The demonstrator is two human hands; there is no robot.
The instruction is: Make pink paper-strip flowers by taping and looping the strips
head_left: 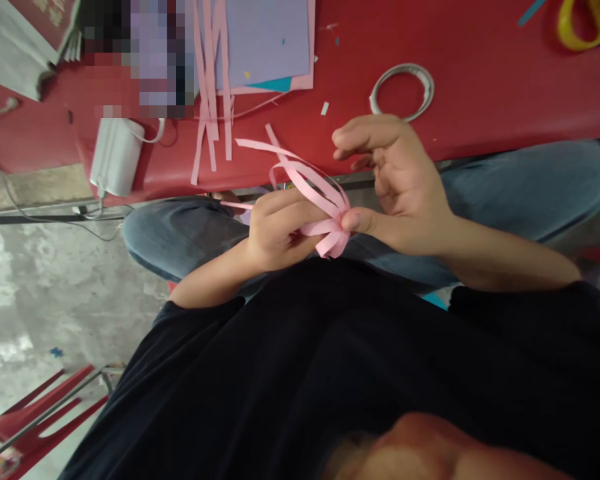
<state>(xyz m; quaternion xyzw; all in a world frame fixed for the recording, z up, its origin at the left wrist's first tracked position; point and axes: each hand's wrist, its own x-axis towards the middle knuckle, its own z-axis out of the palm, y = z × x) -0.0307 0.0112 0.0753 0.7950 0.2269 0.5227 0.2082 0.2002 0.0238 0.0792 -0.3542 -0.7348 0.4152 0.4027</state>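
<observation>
Over my lap, my left hand (283,230) is closed around a bunch of looped pink paper strips (313,190). The loops meet at a gathered point on the right of that hand, and loose strip ends stick out to the upper left. My right hand (405,180) has its thumb tip pressed against the gathered point. Its other fingers are raised and curved, apart from the thumb, with nothing between them. The undersides of the strips inside my left hand are hidden.
Across the red table lie cut pink strips (213,87), a lilac paper sheet (267,43), a tape roll (375,97) and yellow-handled scissors (567,30). A white power bank (115,157) with cables sits by the table's front edge. A red chair (45,420) stands lower left.
</observation>
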